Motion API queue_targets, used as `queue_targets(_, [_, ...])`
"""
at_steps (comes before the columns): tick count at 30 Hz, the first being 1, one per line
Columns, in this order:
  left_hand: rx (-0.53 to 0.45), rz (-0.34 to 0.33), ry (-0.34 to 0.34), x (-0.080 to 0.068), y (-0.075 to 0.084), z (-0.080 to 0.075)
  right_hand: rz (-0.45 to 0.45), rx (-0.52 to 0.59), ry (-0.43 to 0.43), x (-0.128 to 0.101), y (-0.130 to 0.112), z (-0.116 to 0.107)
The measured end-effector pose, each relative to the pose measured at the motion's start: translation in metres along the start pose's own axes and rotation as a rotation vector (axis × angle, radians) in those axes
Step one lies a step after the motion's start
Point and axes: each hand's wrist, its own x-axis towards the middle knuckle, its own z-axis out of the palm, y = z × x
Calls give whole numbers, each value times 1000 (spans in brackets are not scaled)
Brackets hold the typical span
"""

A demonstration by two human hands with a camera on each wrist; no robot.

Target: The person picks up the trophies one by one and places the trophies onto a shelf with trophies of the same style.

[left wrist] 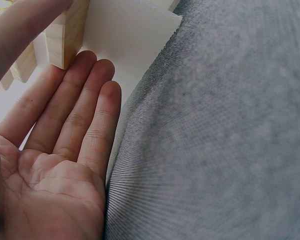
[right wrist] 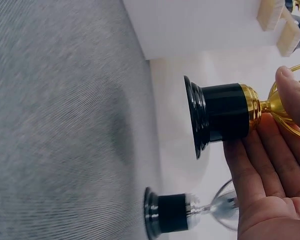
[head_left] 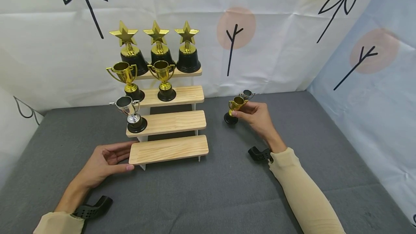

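In the head view my right hand (head_left: 256,116) pinches a small gold trophy cup (head_left: 236,104) by its bowl. The right wrist view shows the cup's black base (right wrist: 222,112) raised off the grey cloth. Behind that hand stands a silver trophy cup (head_left: 247,94), partly hidden by it. My left hand (head_left: 97,165) rests at the left end of the lowest board of a wooden tiered stand (head_left: 169,149), fingers extended and thumb near the front corner. On the stand are three gold star trophies (head_left: 187,42), two gold cups (head_left: 165,78) and one silver cup (head_left: 131,113).
Star trophies occupy the top board, gold cups the second, and the silver cup the third board's left end. Grey cloth (head_left: 221,194) covers the table. A printed white backdrop (head_left: 279,46) rises behind, with a pale blue side panel (head_left: 383,100) at the right.
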Motion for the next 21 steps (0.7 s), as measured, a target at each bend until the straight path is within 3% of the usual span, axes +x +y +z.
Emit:
queue_targets(16, [-2,5,-7,0,0,0,-73,43,-12,-3,-23,4])
queue_targets(21, [15,-6,-1,0,1,0,-79,6,0,-4,-28,5])
